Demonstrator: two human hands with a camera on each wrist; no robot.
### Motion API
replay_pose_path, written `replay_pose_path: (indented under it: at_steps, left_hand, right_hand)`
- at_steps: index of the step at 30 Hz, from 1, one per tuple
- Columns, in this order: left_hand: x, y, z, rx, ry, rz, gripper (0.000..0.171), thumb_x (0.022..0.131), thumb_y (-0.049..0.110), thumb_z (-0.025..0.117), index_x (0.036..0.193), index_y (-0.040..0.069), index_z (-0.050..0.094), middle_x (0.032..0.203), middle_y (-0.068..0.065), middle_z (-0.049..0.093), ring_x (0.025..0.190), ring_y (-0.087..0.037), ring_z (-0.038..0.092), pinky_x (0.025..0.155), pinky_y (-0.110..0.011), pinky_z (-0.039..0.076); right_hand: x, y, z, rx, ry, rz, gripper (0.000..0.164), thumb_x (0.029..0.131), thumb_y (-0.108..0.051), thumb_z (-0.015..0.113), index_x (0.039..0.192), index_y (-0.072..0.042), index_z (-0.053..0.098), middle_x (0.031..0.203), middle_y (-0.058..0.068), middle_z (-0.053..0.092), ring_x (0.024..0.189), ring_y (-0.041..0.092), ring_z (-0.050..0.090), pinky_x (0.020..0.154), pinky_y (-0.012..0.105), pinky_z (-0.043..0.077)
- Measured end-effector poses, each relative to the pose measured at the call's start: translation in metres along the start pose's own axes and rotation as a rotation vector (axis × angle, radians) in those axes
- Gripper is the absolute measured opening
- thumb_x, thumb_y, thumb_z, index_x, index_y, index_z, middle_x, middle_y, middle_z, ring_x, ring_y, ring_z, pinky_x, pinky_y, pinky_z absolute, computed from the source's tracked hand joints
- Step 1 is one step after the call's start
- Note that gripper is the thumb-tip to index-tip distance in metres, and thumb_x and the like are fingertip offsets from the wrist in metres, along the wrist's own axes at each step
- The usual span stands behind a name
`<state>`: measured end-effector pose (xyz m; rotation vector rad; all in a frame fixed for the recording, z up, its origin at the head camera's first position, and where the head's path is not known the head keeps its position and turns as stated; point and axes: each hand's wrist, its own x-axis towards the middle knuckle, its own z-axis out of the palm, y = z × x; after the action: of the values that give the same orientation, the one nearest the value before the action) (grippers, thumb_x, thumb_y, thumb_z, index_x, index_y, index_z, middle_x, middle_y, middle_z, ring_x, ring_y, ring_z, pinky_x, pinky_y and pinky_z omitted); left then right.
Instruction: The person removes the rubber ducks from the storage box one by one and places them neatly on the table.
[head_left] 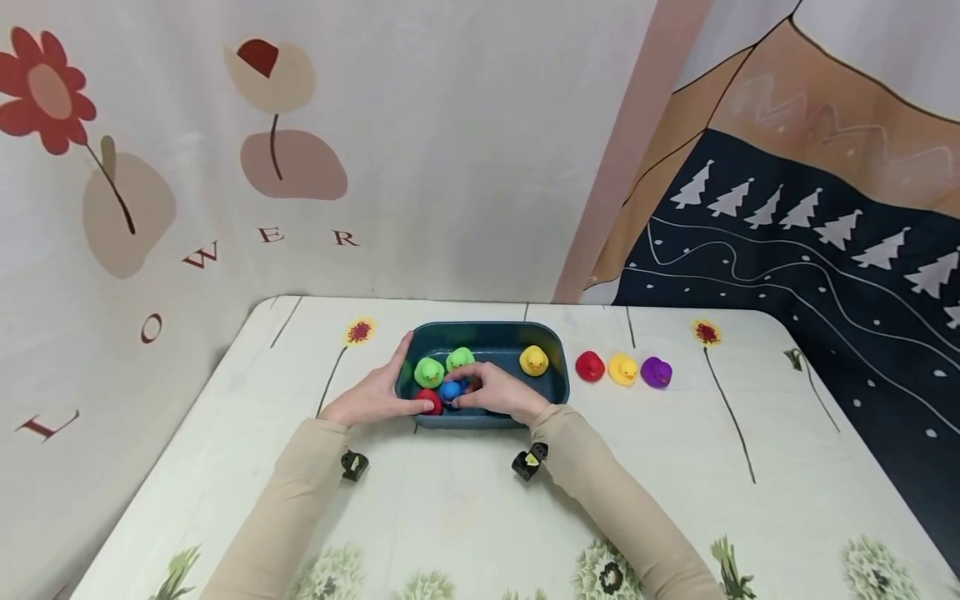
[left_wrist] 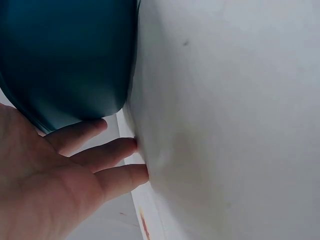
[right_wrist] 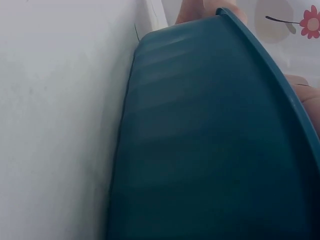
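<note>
A dark teal plastic bin (head_left: pixel 491 422) stands on the table with small rubber ducks in it. My left hand (head_left: pixel 378 395) holds its left end, the thumb over the rim by a red duck (head_left: pixel 428 402) and the other fingers along the outside wall. Inside the bin, my right hand (head_left: pixel 501 392) pinches at a blue rubber duck (head_left: pixel 451 391), partly covered by the fingers. Two green ducks (head_left: pixel 429 372) sit behind it. A yellow duck (head_left: pixel 533 361) is at the bin's right end. The left wrist view shows three outstretched fingers (left_wrist: pixel 122 180) beside the bin.
To the right of the bin, a red duck (head_left: pixel 589 366), a yellow duck (head_left: pixel 622 369) and a purple duck (head_left: pixel 656 372) stand in a row on the flower-patterned tablecloth (head_left: pixel 450 517). A printed curtain (head_left: pixel 465 167) hangs behind the table.
</note>
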<state>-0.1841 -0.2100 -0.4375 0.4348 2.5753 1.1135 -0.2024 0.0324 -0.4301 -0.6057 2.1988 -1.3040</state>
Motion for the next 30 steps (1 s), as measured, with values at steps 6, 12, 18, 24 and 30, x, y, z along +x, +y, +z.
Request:
replay_pose_path:
  at_steps: [6,12,18,24,30]
  left_hand:
    - [-0.001,0.0,-0.001,0.003,0.01,0.001,0.116,0.082,0.046,0.075,0.155,0.019,-0.01,0.151,-0.026,0.029,0.132,-0.044,0.035,0.103,-0.062,0.03]
    - [-0.002,0.0,0.0,0.009,0.022,0.009,0.117,0.08,0.05,0.075,0.155,0.019,-0.009,0.149,-0.027,0.032,0.131,-0.043,0.038,0.103,-0.06,0.032]
    - [-0.002,-0.001,0.001,0.0,0.021,0.012,0.117,0.08,0.05,0.075,0.155,0.02,-0.01,0.149,-0.026,0.031,0.132,-0.042,0.037,0.104,-0.06,0.031]
    - [-0.001,-0.001,0.002,-0.006,0.011,0.017,0.117,0.08,0.05,0.074,0.155,0.02,-0.01,0.149,-0.025,0.032,0.132,-0.042,0.036,0.104,-0.06,0.031]
    - [0.0,0.0,0.0,-0.004,0.009,0.004,0.116,0.08,0.048,0.075,0.155,0.021,-0.009,0.151,-0.025,0.029,0.133,-0.043,0.034,0.104,-0.061,0.03]
  right_hand:
    - [0.0,-0.001,0.001,0.017,-0.004,0.009,0.023,0.09,-0.008,0.069,0.113,-0.008,0.067,0.102,0.005,0.056,0.082,0.02,0.052,0.068,0.027,0.045]
    - [0.0,0.0,0.002,0.013,0.006,0.01,0.016,0.089,-0.006,0.069,0.105,-0.009,0.067,0.096,0.005,0.057,0.081,0.02,0.052,0.069,0.027,0.045]
    - [-0.005,0.003,0.001,0.051,0.028,-0.048,0.018,0.088,-0.003,0.069,0.106,-0.006,0.07,0.102,0.005,0.059,0.083,0.02,0.054,0.072,0.026,0.049]
    - [-0.011,0.004,-0.001,0.107,0.073,-0.111,0.023,0.087,-0.004,0.07,0.11,-0.002,0.07,0.101,0.009,0.06,0.084,0.021,0.054,0.073,0.026,0.05]
    - [-0.013,0.004,-0.003,0.12,0.098,-0.134,0.025,0.088,-0.005,0.07,0.112,-0.003,0.069,0.102,0.007,0.062,0.086,0.02,0.057,0.077,0.026,0.052]
